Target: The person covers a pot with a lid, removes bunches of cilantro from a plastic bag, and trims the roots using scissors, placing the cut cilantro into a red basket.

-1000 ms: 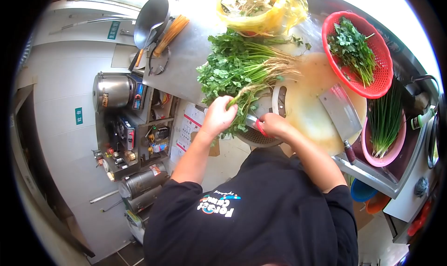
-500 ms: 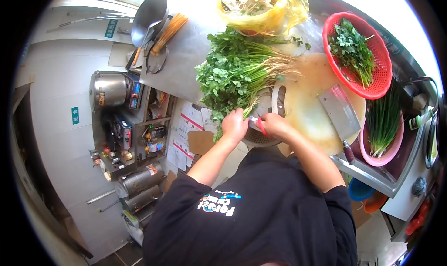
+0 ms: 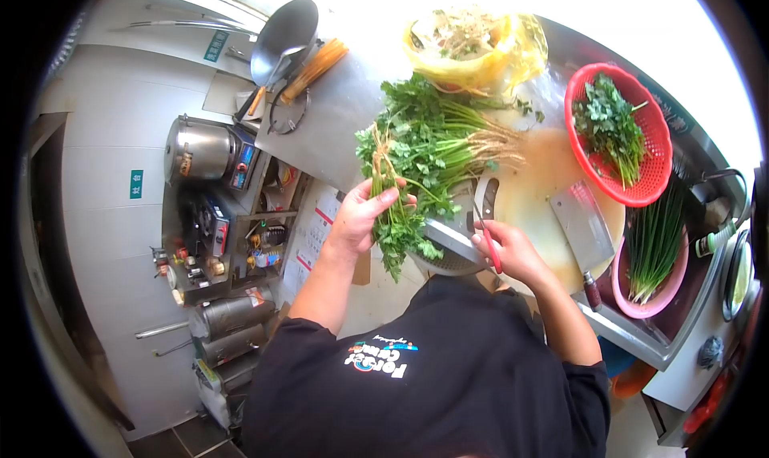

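Note:
My left hand (image 3: 358, 220) is closed around a bunch of coriander (image 3: 398, 232); its roots point up and its leaves hang down. In my right hand (image 3: 515, 254) is a pair of scissors (image 3: 494, 258) with red handles, the blades pointing away from me. Beyond both hands lies a heap of coriander (image 3: 432, 137), with pale roots to the right. Between my hands, near the counter's front edge, is a grey perforated basket (image 3: 469, 255). Right of it lies the round cutting board (image 3: 541, 161), bearing a cleaver (image 3: 582, 225).
A red colander (image 3: 574, 129) with trimmed coriander stands at the right. Below it, a pink basin (image 3: 617, 286) holds long green onions (image 3: 653, 246). A yellow plastic bag (image 3: 517, 57) of roots sits at the back. Far left are a wok (image 3: 282, 37) and wooden chopsticks (image 3: 320, 65).
My left hand has moved left and lifted the coriander bunch, turning its roots up. My right hand has moved right with the scissors, away from the left hand. The camera view has shifted slightly.

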Demonstrator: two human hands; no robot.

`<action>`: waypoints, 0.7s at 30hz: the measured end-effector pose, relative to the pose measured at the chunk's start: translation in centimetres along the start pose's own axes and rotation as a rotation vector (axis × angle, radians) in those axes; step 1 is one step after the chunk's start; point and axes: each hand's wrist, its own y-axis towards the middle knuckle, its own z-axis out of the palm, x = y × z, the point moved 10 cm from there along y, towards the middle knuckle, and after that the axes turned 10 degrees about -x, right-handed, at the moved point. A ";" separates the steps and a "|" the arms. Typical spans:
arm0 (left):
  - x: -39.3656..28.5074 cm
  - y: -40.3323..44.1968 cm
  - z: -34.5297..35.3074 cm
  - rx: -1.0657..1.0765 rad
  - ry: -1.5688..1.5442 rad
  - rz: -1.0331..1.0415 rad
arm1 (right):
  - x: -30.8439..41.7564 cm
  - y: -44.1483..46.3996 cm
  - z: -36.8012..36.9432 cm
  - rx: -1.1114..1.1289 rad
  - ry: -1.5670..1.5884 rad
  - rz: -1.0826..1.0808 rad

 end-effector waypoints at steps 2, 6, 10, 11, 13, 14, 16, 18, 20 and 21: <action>-2.8 0.7 2.0 0.078 -0.004 0.031 | 4.7 0.2 -1.3 -0.044 -0.007 -0.092; -7.6 3.8 4.8 0.103 0.187 0.212 | 14.2 2.3 -4.5 -0.177 -0.273 -0.359; -10.3 6.2 7.3 0.139 0.242 0.302 | 20.3 5.0 -6.0 -0.285 -0.391 -0.572; -10.7 6.6 7.8 0.151 0.242 0.308 | 21.0 5.7 -6.6 -0.297 -0.395 -0.575; -11.7 7.3 8.6 0.157 0.268 0.339 | 20.6 7.7 -5.9 -0.098 -0.385 -0.414; -12.2 7.7 9.0 0.165 0.265 0.343 | 20.9 8.3 -6.2 -0.074 -0.409 -0.361; -13.0 8.6 9.8 0.183 0.290 0.361 | 22.0 8.9 -7.0 -0.109 -0.399 -0.378; -13.5 9.8 9.9 0.187 0.291 0.337 | 22.5 10.0 -7.4 -0.108 -0.391 -0.389; -13.9 11.2 9.9 0.182 0.311 0.335 | 22.3 11.3 -7.6 -0.101 -0.364 -0.363; -14.2 11.6 10.1 0.184 0.306 0.336 | 22.2 11.8 -7.6 -0.102 -0.369 -0.363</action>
